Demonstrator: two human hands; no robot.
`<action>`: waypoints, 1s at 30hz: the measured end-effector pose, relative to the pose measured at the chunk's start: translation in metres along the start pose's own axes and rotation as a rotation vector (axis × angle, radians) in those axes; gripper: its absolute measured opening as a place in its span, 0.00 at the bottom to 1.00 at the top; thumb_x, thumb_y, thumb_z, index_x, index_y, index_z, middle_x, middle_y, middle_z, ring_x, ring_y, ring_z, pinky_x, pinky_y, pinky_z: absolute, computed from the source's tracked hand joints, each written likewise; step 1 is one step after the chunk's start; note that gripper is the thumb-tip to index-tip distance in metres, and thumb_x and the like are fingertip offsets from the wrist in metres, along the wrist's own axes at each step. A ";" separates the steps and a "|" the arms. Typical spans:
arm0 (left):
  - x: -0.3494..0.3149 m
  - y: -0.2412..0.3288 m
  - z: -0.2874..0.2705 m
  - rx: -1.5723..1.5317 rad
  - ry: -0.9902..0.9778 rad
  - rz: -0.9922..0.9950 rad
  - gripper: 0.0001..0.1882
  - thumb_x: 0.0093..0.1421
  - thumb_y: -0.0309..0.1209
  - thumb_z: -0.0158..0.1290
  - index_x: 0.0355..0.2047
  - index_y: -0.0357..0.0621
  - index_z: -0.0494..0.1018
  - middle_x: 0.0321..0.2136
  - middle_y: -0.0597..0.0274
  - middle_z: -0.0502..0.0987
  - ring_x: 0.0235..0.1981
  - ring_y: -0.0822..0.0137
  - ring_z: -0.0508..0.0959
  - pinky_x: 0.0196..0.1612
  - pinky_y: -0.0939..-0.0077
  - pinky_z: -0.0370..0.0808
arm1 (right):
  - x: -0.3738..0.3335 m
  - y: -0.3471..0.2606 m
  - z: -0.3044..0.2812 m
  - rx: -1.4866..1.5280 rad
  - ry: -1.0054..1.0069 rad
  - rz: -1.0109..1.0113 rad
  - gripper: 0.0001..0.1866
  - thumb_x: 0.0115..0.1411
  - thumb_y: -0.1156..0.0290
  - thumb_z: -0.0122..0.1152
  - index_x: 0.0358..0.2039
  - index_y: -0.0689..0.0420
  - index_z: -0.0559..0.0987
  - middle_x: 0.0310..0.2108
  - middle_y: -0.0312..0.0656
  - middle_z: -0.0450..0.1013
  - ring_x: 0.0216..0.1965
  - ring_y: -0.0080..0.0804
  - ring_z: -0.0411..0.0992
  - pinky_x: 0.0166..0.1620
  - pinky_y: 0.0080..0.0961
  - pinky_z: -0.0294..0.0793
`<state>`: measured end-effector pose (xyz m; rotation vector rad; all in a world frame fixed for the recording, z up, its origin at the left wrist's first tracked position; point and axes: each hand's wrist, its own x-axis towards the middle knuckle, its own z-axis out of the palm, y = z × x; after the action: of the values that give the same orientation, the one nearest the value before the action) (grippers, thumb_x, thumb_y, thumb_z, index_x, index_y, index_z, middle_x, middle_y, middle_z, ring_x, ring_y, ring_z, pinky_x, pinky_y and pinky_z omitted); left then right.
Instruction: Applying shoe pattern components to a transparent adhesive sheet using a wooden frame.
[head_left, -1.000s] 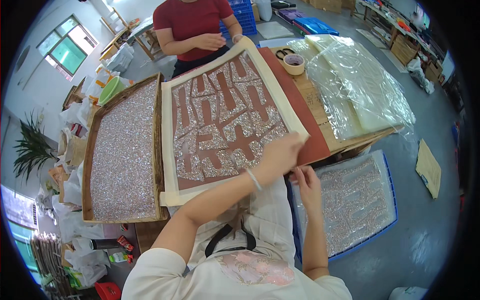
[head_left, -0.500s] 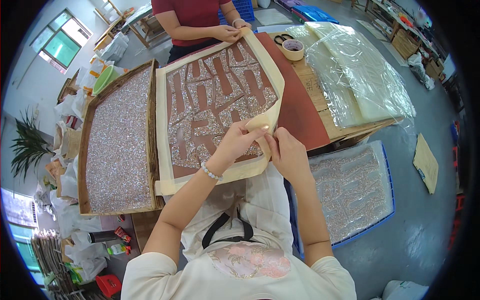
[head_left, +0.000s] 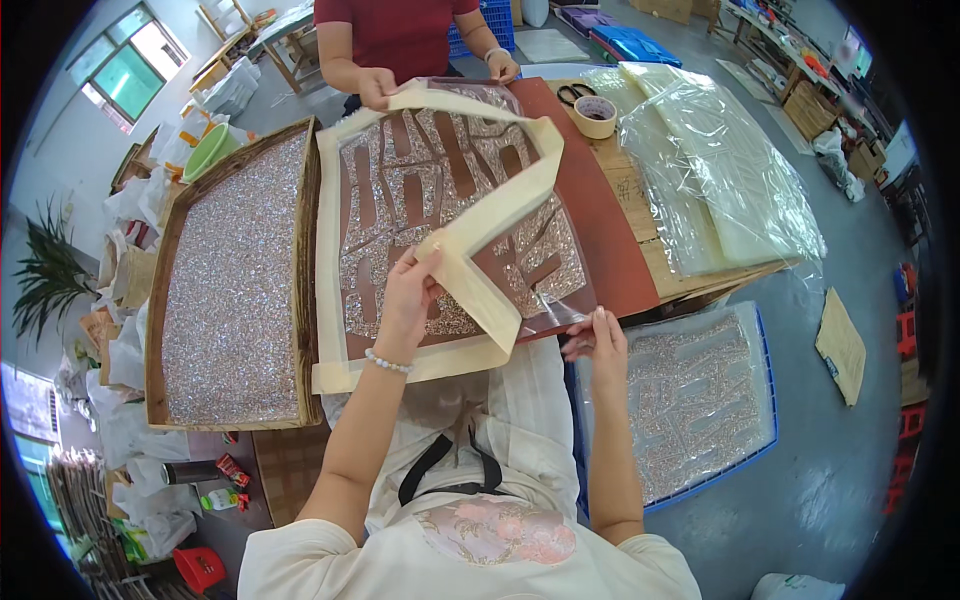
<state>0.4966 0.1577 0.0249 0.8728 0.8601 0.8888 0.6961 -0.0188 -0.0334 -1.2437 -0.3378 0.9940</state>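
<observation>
A clear film sheet (head_left: 558, 316) covered with glittering stone shapes and brown gaps lies on a reddish-brown board (head_left: 610, 250). Along its edges runs a cream tape border (head_left: 480, 300), peeled up and folded inward on the right side. My left hand (head_left: 408, 298) is closed on the lifted tape above the pattern. With fingertips pinched, my right hand (head_left: 598, 342) grips the film's near right corner. Across the table, a co-worker's hand (head_left: 376, 88) holds the far tape edge, and the other hand (head_left: 503, 66) is at the film's far right corner.
A wooden tray (head_left: 308, 280) of glitter stones stands at the left. Scissors (head_left: 573, 93), a tape roll (head_left: 594, 116) and stacked clear plastic sheets (head_left: 710, 170) lie at the right. Below them, a blue crate (head_left: 772, 400) holds finished-looking stone sheets.
The tape's right side has come away from the film and folded leftward. My left hand moved left with it; my right hand moved down and right. The co-worker's hands have spread apart.
</observation>
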 end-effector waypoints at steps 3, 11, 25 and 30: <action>-0.017 0.014 0.003 0.186 -0.119 -0.054 0.13 0.62 0.32 0.53 0.45 0.40 0.72 0.35 0.66 0.78 0.39 0.75 0.78 0.40 0.80 0.74 | -0.012 -0.046 -0.007 0.011 -0.004 -0.065 0.17 0.68 0.57 0.45 0.35 0.58 0.73 0.31 0.40 0.73 0.26 0.25 0.73 0.27 0.21 0.71; -0.015 0.005 0.049 0.541 -0.759 0.048 0.15 0.64 0.36 0.52 0.42 0.36 0.72 0.32 0.65 0.76 0.32 0.79 0.74 0.38 0.85 0.72 | 0.081 -0.068 0.069 -1.243 0.194 -1.016 0.14 0.60 0.70 0.54 0.47 0.58 0.76 0.38 0.45 0.73 0.43 0.42 0.68 0.48 0.35 0.67; 0.084 0.037 0.129 1.241 -0.529 -0.199 0.48 0.49 0.69 0.51 0.36 0.22 0.74 0.30 0.46 0.78 0.27 0.58 0.82 0.25 0.71 0.81 | 0.093 -0.004 0.072 -1.245 0.179 -0.990 0.09 0.63 0.69 0.48 0.41 0.58 0.73 0.34 0.47 0.68 0.40 0.47 0.67 0.43 0.41 0.66; 0.094 0.036 0.153 1.431 -0.595 -0.103 0.50 0.43 0.72 0.52 0.28 0.23 0.76 0.23 0.45 0.79 0.22 0.56 0.82 0.25 0.69 0.81 | 0.093 -0.014 0.071 -1.059 0.057 -0.686 0.09 0.63 0.70 0.47 0.41 0.59 0.73 0.36 0.46 0.70 0.43 0.47 0.67 0.46 0.39 0.66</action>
<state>0.6571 0.2149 0.0925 2.1428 0.9214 -0.2658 0.7042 0.0984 -0.0234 -1.8791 -1.2531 0.1217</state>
